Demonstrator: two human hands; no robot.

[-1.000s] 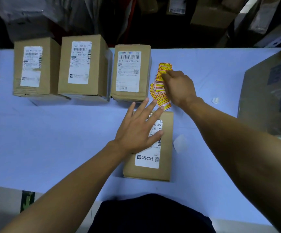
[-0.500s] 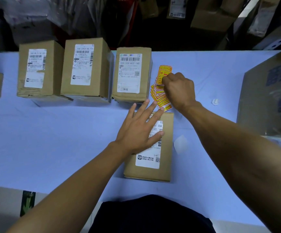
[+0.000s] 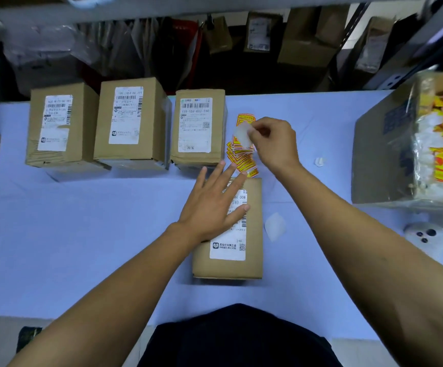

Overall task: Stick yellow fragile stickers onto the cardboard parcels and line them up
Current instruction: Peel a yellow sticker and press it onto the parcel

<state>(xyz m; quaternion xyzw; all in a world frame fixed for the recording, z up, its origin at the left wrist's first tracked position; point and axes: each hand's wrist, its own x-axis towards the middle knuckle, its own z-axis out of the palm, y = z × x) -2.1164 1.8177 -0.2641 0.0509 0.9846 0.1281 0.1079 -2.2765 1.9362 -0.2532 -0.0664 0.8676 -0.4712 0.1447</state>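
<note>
The left hand (image 3: 215,200) lay flat, fingers straight and spread, on the parcel (image 3: 231,234) near the desk's (image 3: 82,234) front edge, pressing it still. The right hand (image 3: 273,144) pinched a pale sticker (image 3: 242,135) between thumb and fingertips, lifted just above the fanned pile of yellow stickers (image 3: 241,160) beside the rightmost of three boxes (image 3: 199,128) lined along the back edge. The sticker looked thin, limp and tacky, likely to curl or cling to itself, so a corner was probably the best place to hold it. The parcel seemed stiff and light enough to slide.
</note>
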